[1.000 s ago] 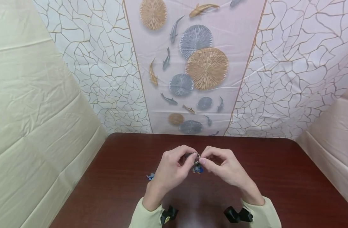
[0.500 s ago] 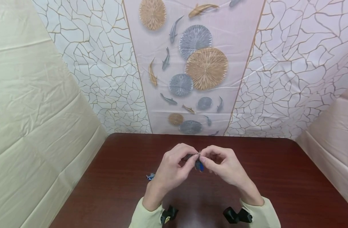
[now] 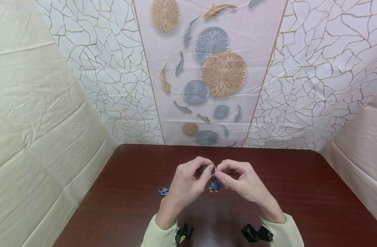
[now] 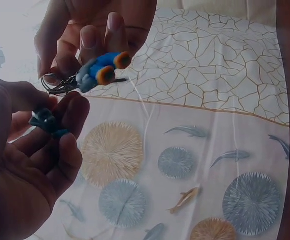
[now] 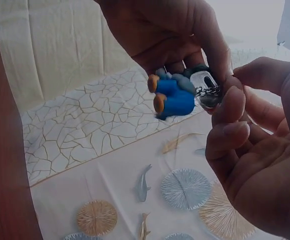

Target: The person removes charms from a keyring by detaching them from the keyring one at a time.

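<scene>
Thumb and fingers of my left hand (image 3: 187, 183) pinch a metal key ring (image 3: 214, 169) from one side, above the table. From the other side my right hand (image 3: 247, 180) pinches the same ring, so the fingertips of both hands nearly meet. A small blue and grey figurine charm (image 3: 214, 186) with orange feet hangs below on a short chain (image 5: 208, 91). In the left wrist view, a dark teal trinket (image 4: 47, 122) sits among the left hand's curled fingers, partly hidden. The ring's join is mostly covered by fingertips.
A small blue-grey figurine (image 3: 163, 191) lies on the dark red-brown table (image 3: 114, 212), just left of my left wrist. Behind the table's far edge hangs a patterned cloth (image 3: 207, 113). Pale fabric walls (image 3: 52, 137) close in both sides.
The key ring turned edge-on half a second ago and now faces the head camera again. The figurine charm swung with it and hangs slightly lower. Both hands stay nearly in place.
</scene>
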`<state>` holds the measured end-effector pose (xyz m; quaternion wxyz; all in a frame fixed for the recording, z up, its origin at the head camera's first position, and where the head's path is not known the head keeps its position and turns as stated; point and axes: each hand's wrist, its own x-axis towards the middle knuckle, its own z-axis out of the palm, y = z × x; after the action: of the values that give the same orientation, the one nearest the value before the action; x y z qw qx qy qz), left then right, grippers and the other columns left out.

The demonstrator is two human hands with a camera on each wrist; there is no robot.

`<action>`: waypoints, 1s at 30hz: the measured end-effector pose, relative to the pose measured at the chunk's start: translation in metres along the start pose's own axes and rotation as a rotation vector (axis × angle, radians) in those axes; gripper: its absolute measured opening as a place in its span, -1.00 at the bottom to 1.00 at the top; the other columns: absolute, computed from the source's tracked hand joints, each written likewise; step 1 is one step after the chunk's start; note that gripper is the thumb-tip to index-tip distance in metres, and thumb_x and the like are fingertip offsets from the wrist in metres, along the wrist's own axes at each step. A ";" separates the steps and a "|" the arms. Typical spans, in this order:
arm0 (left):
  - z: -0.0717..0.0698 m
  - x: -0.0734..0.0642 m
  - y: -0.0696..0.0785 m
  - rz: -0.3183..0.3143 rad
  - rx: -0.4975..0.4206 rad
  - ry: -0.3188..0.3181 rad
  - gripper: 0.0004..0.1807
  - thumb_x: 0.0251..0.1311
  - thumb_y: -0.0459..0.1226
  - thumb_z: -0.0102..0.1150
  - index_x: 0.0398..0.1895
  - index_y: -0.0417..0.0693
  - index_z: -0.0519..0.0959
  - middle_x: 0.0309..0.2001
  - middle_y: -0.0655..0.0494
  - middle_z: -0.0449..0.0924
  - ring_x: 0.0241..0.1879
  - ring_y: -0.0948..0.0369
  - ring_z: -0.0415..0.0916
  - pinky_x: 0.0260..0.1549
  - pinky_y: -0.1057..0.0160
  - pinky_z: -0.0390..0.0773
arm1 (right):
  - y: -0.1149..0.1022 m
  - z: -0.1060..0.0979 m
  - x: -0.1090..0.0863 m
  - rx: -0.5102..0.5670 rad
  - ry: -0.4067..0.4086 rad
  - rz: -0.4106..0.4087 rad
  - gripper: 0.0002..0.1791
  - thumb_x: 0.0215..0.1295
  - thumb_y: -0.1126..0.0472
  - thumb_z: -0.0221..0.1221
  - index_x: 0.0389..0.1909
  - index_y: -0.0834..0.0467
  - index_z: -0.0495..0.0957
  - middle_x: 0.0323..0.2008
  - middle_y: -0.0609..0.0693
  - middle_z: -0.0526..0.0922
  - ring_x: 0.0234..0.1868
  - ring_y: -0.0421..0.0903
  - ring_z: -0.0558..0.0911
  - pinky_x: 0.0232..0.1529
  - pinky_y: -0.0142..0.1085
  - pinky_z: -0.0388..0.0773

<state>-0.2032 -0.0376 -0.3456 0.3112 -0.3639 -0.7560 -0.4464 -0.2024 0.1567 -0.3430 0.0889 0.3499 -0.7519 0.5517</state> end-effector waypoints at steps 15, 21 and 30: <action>-0.003 0.000 0.000 0.004 -0.019 -0.016 -0.94 0.31 -0.32 0.18 -0.24 -0.04 0.63 -0.33 0.16 0.65 -0.42 0.39 0.54 -0.44 0.57 0.53 | -0.004 -0.001 -0.001 -0.013 -0.010 0.006 -0.79 0.25 0.45 0.21 -0.28 0.05 0.60 -0.60 -0.06 0.51 -0.65 -0.27 0.43 -0.73 -0.38 0.37; -0.002 0.000 -0.002 0.002 -0.026 -0.007 -0.95 0.30 -0.32 0.19 -0.25 -0.04 0.63 -0.40 0.16 0.65 -0.52 0.41 0.48 -0.52 0.58 0.48 | -0.001 -0.001 0.000 0.000 -0.011 0.022 -0.83 0.32 0.42 0.15 -0.33 0.07 0.59 -0.60 0.08 0.53 -0.70 -0.18 0.44 -0.74 -0.35 0.38; -0.003 0.000 0.000 0.048 -0.031 -0.010 -0.92 0.27 -0.38 0.21 -0.23 -0.06 0.63 -0.36 0.14 0.66 -0.43 0.37 0.54 -0.45 0.60 0.51 | 0.001 -0.004 0.001 0.059 0.001 0.011 -0.88 0.31 0.46 0.12 -0.29 0.19 0.55 -0.61 0.06 0.49 -0.74 -0.17 0.41 -0.78 -0.34 0.36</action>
<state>-0.2029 -0.0401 -0.3440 0.3123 -0.3889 -0.7416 -0.4488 -0.2047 0.1602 -0.3423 0.0759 0.3477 -0.7371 0.5745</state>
